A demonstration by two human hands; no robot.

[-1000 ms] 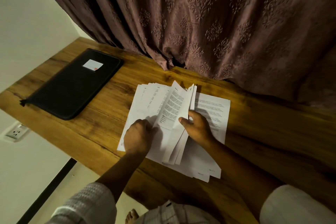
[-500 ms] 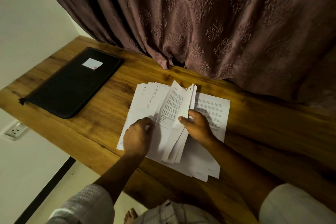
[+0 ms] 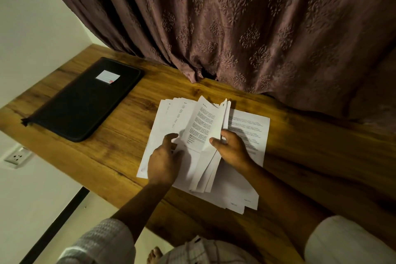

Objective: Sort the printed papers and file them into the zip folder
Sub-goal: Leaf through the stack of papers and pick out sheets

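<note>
Where my right hand point(image 3: 233, 150) grips: thumb and fingers clasp a lifted sheaf of the white printed papers point(image 3: 205, 130).
Left hand point(image 3: 162, 163): fingers loosely straight, resting on the fanned sheets lying flat.
Doing it well: I should hold lightly, peel one sheet at a time, and keep the piles apart.
Black rectangular zip folder point(image 3: 85, 100): looks closed, well to the left on the brown wooden table point(image 3: 300, 156).

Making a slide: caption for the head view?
Right hand holds up sheets, left hand rests on papers, black folder lies aside.
</note>
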